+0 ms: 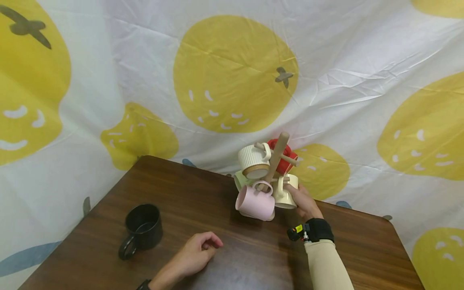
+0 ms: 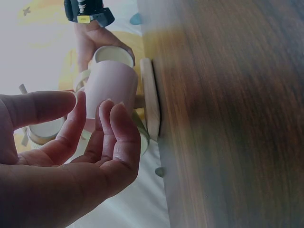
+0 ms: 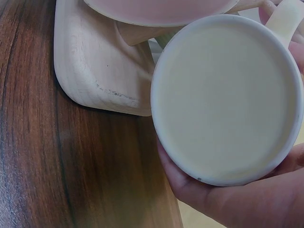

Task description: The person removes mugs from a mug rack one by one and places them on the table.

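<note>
My right hand [image 1: 303,201] grips a cream mug [image 1: 288,198] on the right side of a wooden mug tree [image 1: 279,153]. In the right wrist view the round end of this cream mug [image 3: 223,99] fills much of the picture, with fingers around its side. The mug's handle is at a peg; whether the peg passes through it I cannot tell. On the tree also hang a pink mug [image 1: 256,202], a ribbed white mug [image 1: 253,161], a red mug [image 1: 286,161] and a partly hidden pale green mug [image 1: 239,180]. Loosely curled, my left hand [image 1: 197,251] holds nothing above the table.
A black mug [image 1: 144,226] stands upright on the left of the dark wooden table [image 1: 203,209], its handle toward the near left. The tree's pale wooden base [image 3: 99,71] sits close to the table's back edge. Behind hangs a white cloth [image 1: 145,60] with yellow fruit prints.
</note>
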Demonstrator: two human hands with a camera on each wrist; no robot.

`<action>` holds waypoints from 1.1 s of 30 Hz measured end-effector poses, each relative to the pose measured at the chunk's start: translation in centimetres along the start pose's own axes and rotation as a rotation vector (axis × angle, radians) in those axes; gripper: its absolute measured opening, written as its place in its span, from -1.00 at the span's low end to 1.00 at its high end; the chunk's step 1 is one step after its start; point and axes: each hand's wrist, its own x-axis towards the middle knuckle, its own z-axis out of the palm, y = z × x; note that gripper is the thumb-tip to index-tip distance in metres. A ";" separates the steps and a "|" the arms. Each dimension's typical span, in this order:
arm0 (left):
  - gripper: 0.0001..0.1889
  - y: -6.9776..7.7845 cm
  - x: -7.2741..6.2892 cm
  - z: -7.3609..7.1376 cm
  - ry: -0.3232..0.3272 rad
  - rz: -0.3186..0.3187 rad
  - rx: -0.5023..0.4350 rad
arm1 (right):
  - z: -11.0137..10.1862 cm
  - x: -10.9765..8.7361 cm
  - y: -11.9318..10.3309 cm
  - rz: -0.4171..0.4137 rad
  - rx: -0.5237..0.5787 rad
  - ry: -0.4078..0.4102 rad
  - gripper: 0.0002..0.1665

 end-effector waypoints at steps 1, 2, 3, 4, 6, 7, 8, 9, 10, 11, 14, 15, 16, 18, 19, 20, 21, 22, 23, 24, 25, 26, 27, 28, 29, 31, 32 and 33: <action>-0.80 0.0 0.0 0.0 0.001 0.000 -0.004 | 0.0 0.0 0.0 0.000 -0.002 -0.002 -0.52; -0.80 0.0 0.0 0.0 0.002 0.001 -0.007 | -0.1 0.0 -0.1 0.002 -0.003 -0.001 -0.50; -0.81 -0.1 0.0 0.0 0.004 0.000 -0.009 | -0.1 -0.1 -0.1 0.004 -0.005 0.000 -0.48; -0.81 -0.1 0.0 0.0 0.004 0.000 -0.011 | -0.2 -0.1 -0.2 0.007 -0.007 0.002 -0.46; -0.81 -0.1 0.0 0.0 0.005 0.001 -0.013 | -0.3 -0.2 -0.3 0.011 -0.017 0.004 -0.43; -0.81 -0.1 0.0 0.0 0.005 0.002 -0.015 | -0.4 -0.2 -0.3 0.011 -0.025 0.004 -0.41; -0.81 -0.1 0.0 0.0 0.005 0.001 -0.012 | -0.4 -0.2 -0.4 0.012 -0.027 0.007 -0.41; -0.81 -0.2 0.0 0.1 0.005 0.000 -0.013 | -0.4 -0.2 -0.4 0.012 -0.030 0.007 -0.40; -0.81 -0.2 0.0 0.1 0.005 0.001 -0.011 | -0.5 -0.3 -0.4 0.011 -0.033 0.007 -0.41; -0.81 -0.2 0.0 0.1 0.005 0.002 -0.007 | -0.5 -0.3 -0.4 0.008 -0.037 0.001 -0.40; -0.81 -0.2 0.1 0.1 0.001 0.004 0.003 | -0.6 -0.3 -0.4 0.004 -0.025 0.006 -0.41; -0.81 -0.2 0.1 0.1 -0.001 0.006 0.004 | -0.7 -0.3 -0.3 0.002 -0.020 0.009 -0.42; -0.81 -0.2 0.1 0.1 -0.003 0.007 0.008 | -0.7 -0.3 -0.3 0.001 -0.015 0.011 -0.43; -0.82 -0.2 0.1 0.2 -0.004 0.011 0.009 | -0.8 -0.2 -0.2 0.004 -0.003 0.017 -0.46; -0.82 -0.2 0.1 0.2 -0.004 0.012 0.010 | -0.9 -0.2 -0.2 0.006 0.001 0.016 -0.47; -0.82 -0.2 0.1 0.2 -0.003 0.014 0.011 | -1.0 -0.2 -0.2 0.006 0.002 0.017 -0.48; -0.82 -0.2 0.1 0.1 -0.001 0.017 0.011 | -1.0 -0.2 -0.2 0.007 0.001 0.013 -0.48; -0.81 -0.2 0.1 0.1 0.002 0.018 0.012 | -1.1 -0.2 -0.2 0.008 -0.001 0.009 -0.47; -0.81 -0.2 0.1 0.1 0.003 0.019 0.011 | -1.1 -0.2 -0.2 0.009 0.000 0.006 -0.47; -0.81 -0.2 0.1 0.1 0.001 0.018 0.008 | -1.2 -0.3 -0.2 0.010 -0.006 0.001 -0.45; -0.81 -0.2 0.1 0.1 0.000 0.019 0.008 | -1.2 -0.3 -0.2 0.010 -0.006 0.002 -0.45; -0.81 -0.2 0.1 0.2 -0.001 0.020 0.006 | -1.2 -0.3 -0.2 0.010 -0.007 0.003 -0.44; -0.81 -0.2 0.1 0.2 -0.001 0.019 0.005 | -1.2 -0.4 -0.2 0.013 -0.009 0.009 -0.44; -0.81 -0.3 0.1 0.2 -0.002 0.019 0.005 | -1.2 -0.4 -0.3 0.014 -0.009 0.013 -0.45; -0.81 -0.3 0.1 0.2 -0.003 0.020 0.003 | -1.2 -0.5 -0.3 0.014 -0.006 0.021 -0.45; -0.81 -0.3 0.1 0.2 0.000 0.024 0.006 | -1.2 -0.5 -0.3 0.015 -0.001 0.041 -0.47; -0.81 -0.3 0.1 0.1 0.002 0.025 0.007 | -1.2 -0.5 -0.3 0.016 0.000 0.046 -0.47; -0.81 -0.4 0.1 0.1 0.003 0.027 0.003 | -1.2 -0.5 -0.3 0.017 0.004 0.052 -0.47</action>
